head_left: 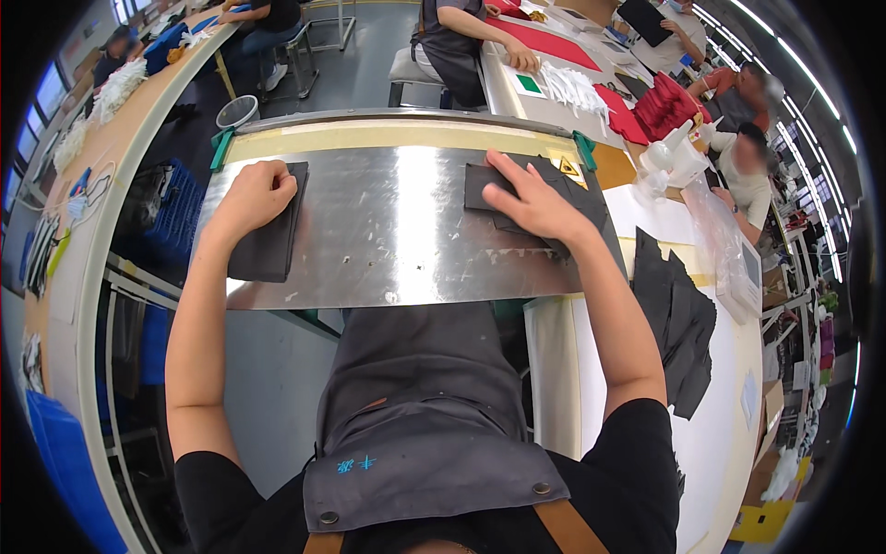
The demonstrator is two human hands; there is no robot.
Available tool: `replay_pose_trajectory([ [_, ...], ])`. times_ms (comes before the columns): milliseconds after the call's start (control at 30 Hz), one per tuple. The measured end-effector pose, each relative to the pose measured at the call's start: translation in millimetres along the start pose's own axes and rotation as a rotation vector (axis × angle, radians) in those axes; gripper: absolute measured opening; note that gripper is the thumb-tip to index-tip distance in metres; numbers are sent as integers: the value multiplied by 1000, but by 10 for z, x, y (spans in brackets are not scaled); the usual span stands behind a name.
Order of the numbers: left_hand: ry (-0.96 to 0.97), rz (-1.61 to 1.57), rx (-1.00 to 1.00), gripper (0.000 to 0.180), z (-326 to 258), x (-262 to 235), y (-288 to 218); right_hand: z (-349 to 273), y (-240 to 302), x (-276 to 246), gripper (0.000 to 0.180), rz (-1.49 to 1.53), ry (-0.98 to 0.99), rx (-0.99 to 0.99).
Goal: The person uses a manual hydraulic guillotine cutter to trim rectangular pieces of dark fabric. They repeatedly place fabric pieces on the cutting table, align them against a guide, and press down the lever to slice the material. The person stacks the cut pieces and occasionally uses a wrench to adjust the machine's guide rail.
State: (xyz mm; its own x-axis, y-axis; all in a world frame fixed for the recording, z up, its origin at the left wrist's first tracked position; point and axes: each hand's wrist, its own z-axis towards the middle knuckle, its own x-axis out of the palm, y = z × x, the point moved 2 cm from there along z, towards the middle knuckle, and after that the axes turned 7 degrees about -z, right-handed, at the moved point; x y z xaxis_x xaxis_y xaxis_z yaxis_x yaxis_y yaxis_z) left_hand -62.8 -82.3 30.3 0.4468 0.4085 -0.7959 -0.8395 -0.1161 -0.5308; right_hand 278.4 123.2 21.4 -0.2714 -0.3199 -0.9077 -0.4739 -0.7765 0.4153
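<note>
On the left part of a shiny metal plate (pixel 369 231) lies a neat stack of black sheet-like pieces (pixel 263 251), which look like fabric or leather. My left hand (pixel 261 192) rests over its upper part with the fingers curled in; what the fingertips hold, if anything, is hidden. At the plate's right side is a looser, fanned pile of black pieces (pixel 577 198). My right hand (pixel 526 196) lies over this pile, thumb and fingers apart, touching the pieces from above.
More black pieces (pixel 674 319) lie on the white table surface (pixel 609 369) at my right. Green clamps (pixel 584 150) stand at the plate's far corners. A bin (pixel 237 112) and blue crates (pixel 171 217) are at the left. Co-workers sit at tables further off.
</note>
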Motion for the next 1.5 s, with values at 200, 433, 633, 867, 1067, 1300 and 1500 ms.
replay_pose_trajectory([
  [200, 167, -538, -341, 28, -70, -244, -137, -20, 129, -186, 58, 282, -223, 2],
  [433, 172, -860, -352, 27, -161, -197, -49, 416, 1619, 725, 62, -45, 5, -636],
  [633, -330, -1248, -274, 21, -353, -1121, -535, 556, 1828, 1112, 68, -175, 33, -758],
  [867, -59, -912, -223, 28, 547, -79, -868, 349, 1851, 1099, 53, -121, -180, -988],
  [1067, 158, -223, 231, 31, 739, 689, -761, -295, 1657, 335, 11, -176, -243, -820],
  [1300, 53, 39, 411, 43, 674, 925, -540, 691, 592, 52, 38, -300, -253, -362],
  [1500, 68, 71, 358, 41, 616, 849, -491, 800, 433, 247, 56, -350, -180, -291],
])
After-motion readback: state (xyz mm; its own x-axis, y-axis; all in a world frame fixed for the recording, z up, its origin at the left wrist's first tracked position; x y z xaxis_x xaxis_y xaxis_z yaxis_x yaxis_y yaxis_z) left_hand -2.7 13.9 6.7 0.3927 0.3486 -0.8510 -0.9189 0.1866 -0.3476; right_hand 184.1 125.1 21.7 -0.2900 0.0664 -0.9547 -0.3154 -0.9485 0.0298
